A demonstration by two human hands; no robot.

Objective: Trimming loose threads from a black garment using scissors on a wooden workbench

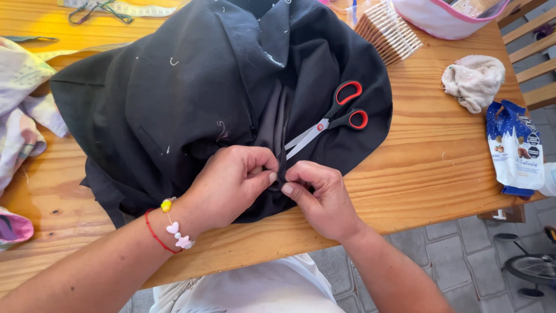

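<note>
Hands, two, left (229, 184), right (321, 197), pinching one black garment (174, 104), one scissors (333, 119).

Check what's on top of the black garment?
Red-handled scissors lie on the black garment; both hands, left and right, pinch its near edge. The wooden table beneath is mostly covered.

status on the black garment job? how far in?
Done: black garment spread on the wooden table; loose thread bits on it hint at earlier work. In hand: left hand and right hand pinch its edge together. Left: scissors lie unused on the cloth; remaining work can't be judged.
</note>
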